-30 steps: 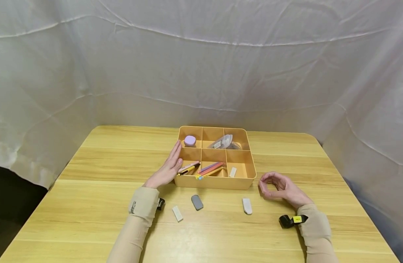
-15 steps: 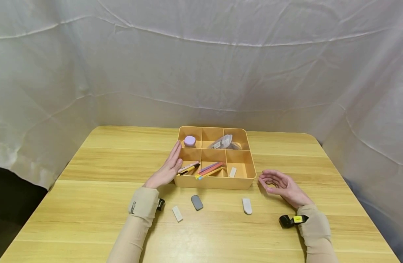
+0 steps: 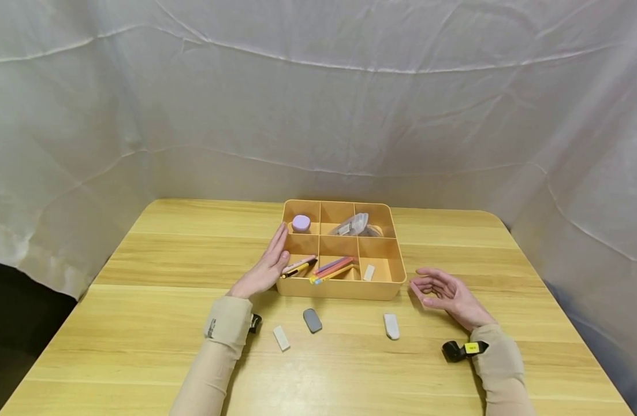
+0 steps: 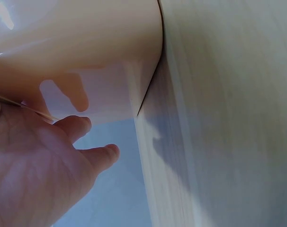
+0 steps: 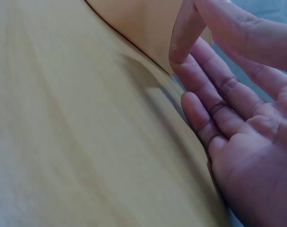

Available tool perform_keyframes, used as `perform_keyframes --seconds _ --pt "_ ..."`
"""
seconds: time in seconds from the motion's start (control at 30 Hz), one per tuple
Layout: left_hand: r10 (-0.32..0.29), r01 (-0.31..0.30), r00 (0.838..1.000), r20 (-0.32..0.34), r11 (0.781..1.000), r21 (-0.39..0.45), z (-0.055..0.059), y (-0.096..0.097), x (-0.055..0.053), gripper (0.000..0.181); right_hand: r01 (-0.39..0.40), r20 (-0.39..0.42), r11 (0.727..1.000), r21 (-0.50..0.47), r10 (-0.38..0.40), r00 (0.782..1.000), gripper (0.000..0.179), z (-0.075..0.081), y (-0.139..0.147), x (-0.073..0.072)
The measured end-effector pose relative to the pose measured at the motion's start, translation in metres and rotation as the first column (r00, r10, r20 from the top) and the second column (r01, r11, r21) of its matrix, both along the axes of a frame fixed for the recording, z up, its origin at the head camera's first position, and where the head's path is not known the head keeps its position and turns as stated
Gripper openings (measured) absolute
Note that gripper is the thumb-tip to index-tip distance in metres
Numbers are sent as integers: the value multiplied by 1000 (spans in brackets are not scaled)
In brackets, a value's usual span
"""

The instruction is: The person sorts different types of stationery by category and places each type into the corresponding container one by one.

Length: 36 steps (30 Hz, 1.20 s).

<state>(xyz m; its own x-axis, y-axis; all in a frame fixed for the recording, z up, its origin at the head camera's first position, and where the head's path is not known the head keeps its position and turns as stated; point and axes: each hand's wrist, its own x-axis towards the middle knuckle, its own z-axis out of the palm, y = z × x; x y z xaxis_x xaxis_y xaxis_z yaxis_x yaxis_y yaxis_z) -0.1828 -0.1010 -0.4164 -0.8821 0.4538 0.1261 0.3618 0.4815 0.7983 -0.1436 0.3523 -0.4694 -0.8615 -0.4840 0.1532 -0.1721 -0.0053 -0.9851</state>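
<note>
An orange box (image 3: pixel 339 289) with several compartments stands on the table. My left hand (image 3: pixel 263 270) rests along its left wall, fingers straight, the thumb at the rim. In the left wrist view, the left fingers (image 4: pixel 103 157) reach past the glossy box wall (image 4: pixel 105 28). Right of the box, my right hand (image 3: pixel 450 297) pinches a small flat pinkish-tan piece (image 5: pixel 187 30) between thumb and fingertips; its kind is unclear. Front compartments hold pens (image 3: pixel 300 267), coloured sticks like markers (image 3: pixel 335 270) and a white eraser (image 3: pixel 369 273).
Before the box lie a white eraser (image 3: pixel 281 338), a dark grey eraser-like block (image 3: pixel 312 320) and a pale grey one (image 3: pixel 391 326). Back compartments hold a purple-lidded pot (image 3: pixel 301 223) and a clear plastic packet (image 3: pixel 356 224). A grey curtain (image 3: pixel 318 115) hangs behind the table.
The right fingers have shifted slightly from a round curl to a flatter, more spread pose. My left hand and the things on the table stay where they were.
</note>
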Motion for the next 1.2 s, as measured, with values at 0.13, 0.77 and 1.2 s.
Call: perform_keyframes --seconds 0.13,0.77,1.2 --pt "1 -2 1000 4 1000 10 0 0 0 61 9 -28 1000 18 -9 1000 59 1 0 1" --pt "-1 1 1000 8 1000 -6 1 -1 0 61 24 -140 999 -28 -28 990 53 27 -6 2" --pt "-5 5 1000 5 1000 -6 1 0 1 61 117 -331 989 88 -82 940 49 80 -43 -8"
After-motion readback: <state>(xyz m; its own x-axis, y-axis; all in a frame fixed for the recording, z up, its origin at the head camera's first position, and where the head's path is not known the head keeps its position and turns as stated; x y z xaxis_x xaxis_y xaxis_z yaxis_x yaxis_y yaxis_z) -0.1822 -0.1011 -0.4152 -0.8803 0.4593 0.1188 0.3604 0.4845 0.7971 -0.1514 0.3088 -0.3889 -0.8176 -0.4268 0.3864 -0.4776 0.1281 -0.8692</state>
